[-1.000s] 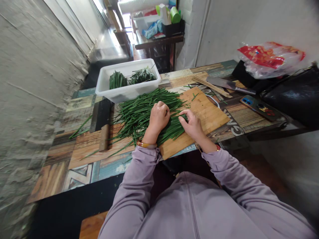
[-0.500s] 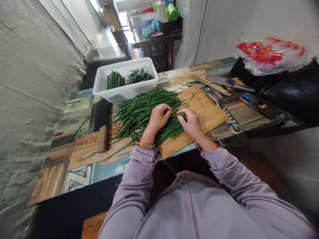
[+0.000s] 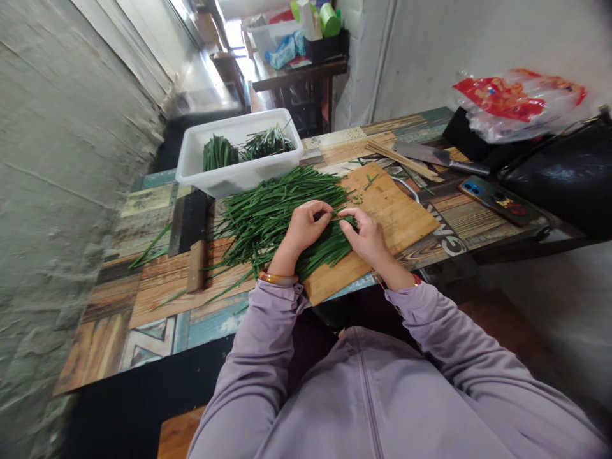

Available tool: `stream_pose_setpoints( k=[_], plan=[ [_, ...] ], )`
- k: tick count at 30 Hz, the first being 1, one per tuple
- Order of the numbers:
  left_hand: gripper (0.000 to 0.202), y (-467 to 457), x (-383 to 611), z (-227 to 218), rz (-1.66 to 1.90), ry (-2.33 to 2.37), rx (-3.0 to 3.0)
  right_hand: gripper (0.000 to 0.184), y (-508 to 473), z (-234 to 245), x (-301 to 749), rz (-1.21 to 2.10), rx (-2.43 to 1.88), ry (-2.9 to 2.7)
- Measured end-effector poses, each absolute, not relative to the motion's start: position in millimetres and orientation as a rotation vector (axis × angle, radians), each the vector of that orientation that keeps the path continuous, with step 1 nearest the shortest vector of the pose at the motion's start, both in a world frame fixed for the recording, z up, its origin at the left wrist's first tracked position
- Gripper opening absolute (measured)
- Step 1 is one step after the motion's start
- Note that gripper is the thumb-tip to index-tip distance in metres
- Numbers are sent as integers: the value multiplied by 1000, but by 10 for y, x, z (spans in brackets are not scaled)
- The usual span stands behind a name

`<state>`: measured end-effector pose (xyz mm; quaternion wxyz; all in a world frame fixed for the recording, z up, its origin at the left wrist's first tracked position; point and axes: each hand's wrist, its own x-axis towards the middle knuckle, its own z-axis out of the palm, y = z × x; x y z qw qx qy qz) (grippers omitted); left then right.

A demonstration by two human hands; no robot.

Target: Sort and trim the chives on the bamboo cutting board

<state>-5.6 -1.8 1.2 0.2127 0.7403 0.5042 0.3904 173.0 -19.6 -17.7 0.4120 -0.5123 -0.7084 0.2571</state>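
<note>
On the painted wood counter, the left hand has reached over to meet the right hand, both pinching long green chive leaves.

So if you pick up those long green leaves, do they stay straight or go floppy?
Probably floppy: the green leaves are long, thin and flat, and stray ones curve on the table. Likely very light, being so thin. Single ones would probably slide out, since they lie loose; the left hand and right hand grip them bunched together.
</note>
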Motion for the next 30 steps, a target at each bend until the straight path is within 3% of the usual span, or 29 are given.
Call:
stream_pose_setpoints(
  k=[30],
  plan=[
    [13, -36, -38, 49, 1129, 1394, 2044, 31, -203, -148, 1715, 655, -1296, -1776]
  ],
)
